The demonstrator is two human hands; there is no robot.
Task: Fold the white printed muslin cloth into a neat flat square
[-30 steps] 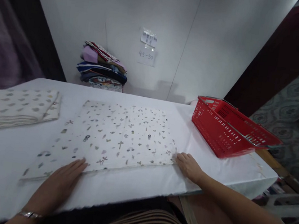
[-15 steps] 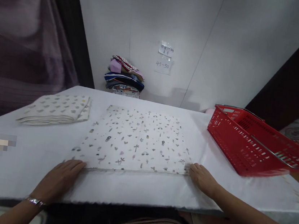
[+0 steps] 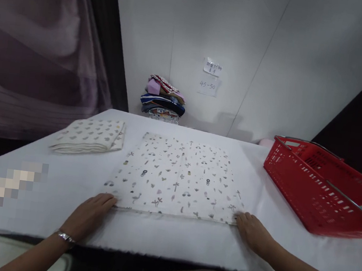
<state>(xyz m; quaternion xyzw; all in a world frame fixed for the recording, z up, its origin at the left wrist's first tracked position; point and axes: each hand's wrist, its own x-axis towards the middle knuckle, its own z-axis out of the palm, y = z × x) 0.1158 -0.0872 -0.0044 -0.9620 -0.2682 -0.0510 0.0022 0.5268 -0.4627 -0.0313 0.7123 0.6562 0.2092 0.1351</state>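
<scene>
A white cloth [image 3: 165,177] printed with small palms, rainbows and flamingos lies flat on the white-covered table in front of me. My left hand [image 3: 92,213] is at its near left corner, fingers closed together over the edge; a silver bracelet is on that wrist. At the near right corner, my right hand [image 3: 253,232] pinches the cloth's edge. The undersides of both hands' fingers are hidden. Farther left lies a folded cream cloth [image 3: 90,135] with a grey leaf-like print, apart from my hands.
A red plastic basket [image 3: 312,191] with metal handles stands on the right of the table [image 3: 168,239]. Against the back wall is a stack of folded fabrics [image 3: 163,100], with handwritten paper signs [image 3: 208,86] above. A purple curtain [image 3: 30,46] hangs at left.
My view has turned slightly left, so everything sits farther right in the picture. Both hands stay at the near corners of the printed cloth, which looks the same.
</scene>
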